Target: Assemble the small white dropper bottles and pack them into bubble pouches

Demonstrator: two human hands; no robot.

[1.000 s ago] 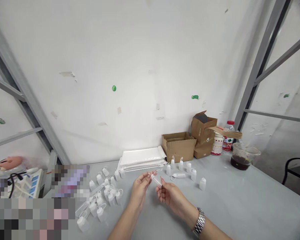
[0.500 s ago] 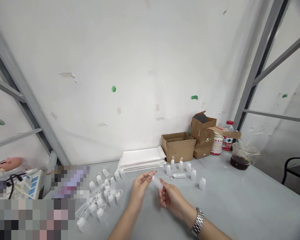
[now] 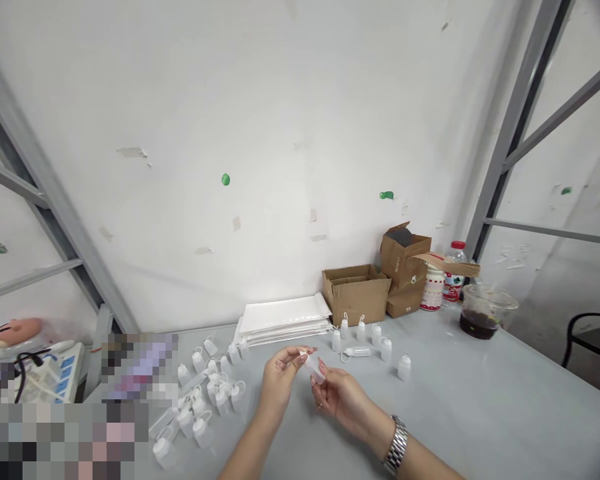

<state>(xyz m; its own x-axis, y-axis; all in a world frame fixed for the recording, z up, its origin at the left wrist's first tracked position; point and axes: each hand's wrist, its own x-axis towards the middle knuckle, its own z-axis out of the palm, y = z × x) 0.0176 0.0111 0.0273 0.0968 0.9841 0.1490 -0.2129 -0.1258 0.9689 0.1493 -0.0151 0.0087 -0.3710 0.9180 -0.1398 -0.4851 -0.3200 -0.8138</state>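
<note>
We've got both hands up over the grey worktop (image 3: pixel 480 407), mid-frame. Our left hand (image 3: pixel 279 379) has its fingers (image 3: pixel 300 357) pinched shut on the upper end of a small clear plastic tube (image 3: pixel 313 369). Our right hand (image 3: pixel 341 398) grips the lower end, fingers (image 3: pixel 323 367) curled round it. The tube sits tilted between the two hands, held just above the worktop. Silver metal wristwatch (image 3: pixel 397 445) on the right wrist.

To the left, a loose bunch of small white plastic bottles with loop caps (image 3: pixel 207 395), some upright, some tipped. Behind the hands, approx. six more white bottles (image 3: pixel 363 331), one lying flat. Further back, a stack of flat white pads (image 3: pixel 284 316), next to an open brown cardboard box (image 3: pixel 357 293). Far right: clear plastic cup w/ dark liquid (image 3: pixel 485 312).
</note>
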